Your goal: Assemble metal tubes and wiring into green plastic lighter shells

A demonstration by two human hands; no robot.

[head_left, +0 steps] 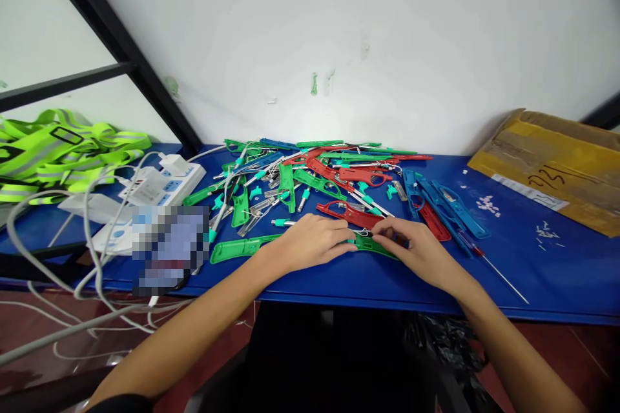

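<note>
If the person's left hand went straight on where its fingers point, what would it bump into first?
Probably the small dark piece over the green plastic part, then the right hand, though depth is hard to judge.

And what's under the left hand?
A green casing sticks out left of the left hand, and more green plastic shows to its right. The hand covers what's between, so I can't tell if they join.

At our left we have straps (80, 150), a power strip (188, 182) and a phone (175, 250); at our right, a box (552, 171).
</note>
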